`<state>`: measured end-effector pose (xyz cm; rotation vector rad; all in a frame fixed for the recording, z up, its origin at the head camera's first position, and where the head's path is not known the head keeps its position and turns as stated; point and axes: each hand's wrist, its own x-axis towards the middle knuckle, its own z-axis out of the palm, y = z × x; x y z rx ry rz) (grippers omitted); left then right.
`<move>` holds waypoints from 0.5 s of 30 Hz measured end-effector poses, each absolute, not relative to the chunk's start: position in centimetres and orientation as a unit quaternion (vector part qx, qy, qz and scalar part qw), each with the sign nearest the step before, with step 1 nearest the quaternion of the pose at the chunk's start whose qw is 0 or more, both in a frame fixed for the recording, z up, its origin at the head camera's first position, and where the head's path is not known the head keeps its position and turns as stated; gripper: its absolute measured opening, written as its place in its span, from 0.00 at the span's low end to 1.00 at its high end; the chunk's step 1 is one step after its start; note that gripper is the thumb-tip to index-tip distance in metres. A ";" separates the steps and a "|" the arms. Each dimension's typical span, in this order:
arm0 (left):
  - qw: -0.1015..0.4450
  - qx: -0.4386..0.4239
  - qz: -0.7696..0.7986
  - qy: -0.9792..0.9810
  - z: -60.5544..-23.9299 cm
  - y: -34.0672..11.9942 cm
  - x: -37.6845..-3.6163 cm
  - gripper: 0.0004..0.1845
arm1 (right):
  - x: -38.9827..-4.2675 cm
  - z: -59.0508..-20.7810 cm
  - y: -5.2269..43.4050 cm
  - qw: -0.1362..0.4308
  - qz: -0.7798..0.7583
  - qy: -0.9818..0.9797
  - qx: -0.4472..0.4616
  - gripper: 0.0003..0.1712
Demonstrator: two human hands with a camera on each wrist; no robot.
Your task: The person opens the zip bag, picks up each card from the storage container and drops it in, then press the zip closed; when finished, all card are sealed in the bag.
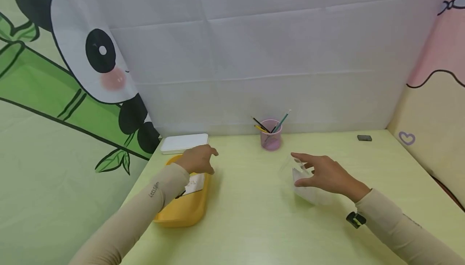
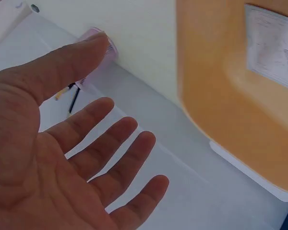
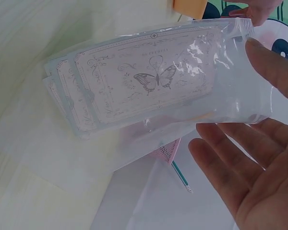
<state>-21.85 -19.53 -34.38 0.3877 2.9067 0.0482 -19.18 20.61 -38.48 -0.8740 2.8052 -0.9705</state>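
**Right hand on the clear bag of cards, left hand open above the yellow tray**

Your right hand (image 1: 328, 175) is at the clear plastic bag (image 3: 149, 91), which stands on the table (image 1: 254, 216) directly under it. The head view shows your thumb and fingertips at the bag's upper edge. The right wrist view shows your thumb (image 3: 273, 62) against the bag's end while the other fingers (image 3: 230, 163) are spread and nearly straight, just beside the plastic, so I cannot tell whether you really grip it or only touch it. Inside the bag lie pale cards (image 3: 153, 81) printed with a butterfly inside an ornate frame, stacked so that their edges fan out at the end away from your palm.

Your left hand (image 1: 197, 159) holds nothing: the left wrist view shows the palm bare and the fingers (image 2: 110, 143) spread and relaxed. It hovers over the far end of the yellow tray (image 1: 183, 212), which runs back under your wrist and forearm. A white printed sheet (image 1: 194, 184) lies in the tray just below that hand.

Beyond your left hand, a flat white box (image 1: 184, 143) lies by the backdrop. A pink mesh pen cup (image 1: 270, 136) with several pencils stands beyond and between your two hands. A small dark block (image 1: 364, 138) lies well off past your right hand.
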 end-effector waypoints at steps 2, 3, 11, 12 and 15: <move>0.114 0.112 0.018 0.987 -34.6 -20.8 -22.0 0.36 | -19.2 -38.5 20.7 0.023 -0.312 0.907 -0.282 0.50; 0.120 0.103 0.023 0.987 -34.7 -21.4 -22.0 0.37 | -19.2 -38.4 20.7 0.023 -0.313 0.907 -0.280 0.50; 0.183 0.046 0.036 0.981 -36.9 -24.6 -22.2 0.39 | -19.1 -38.3 20.9 0.022 -0.314 0.908 -0.275 0.50; 0.188 0.041 0.035 0.981 -37.2 -24.8 -22.3 0.38 | -19.1 -38.3 20.9 0.021 -0.314 0.909 -0.275 0.50; 0.195 0.026 0.037 0.980 -38.0 -25.5 -22.3 0.37 | -19.0 -38.4 20.9 0.019 -0.313 0.909 -0.273 0.49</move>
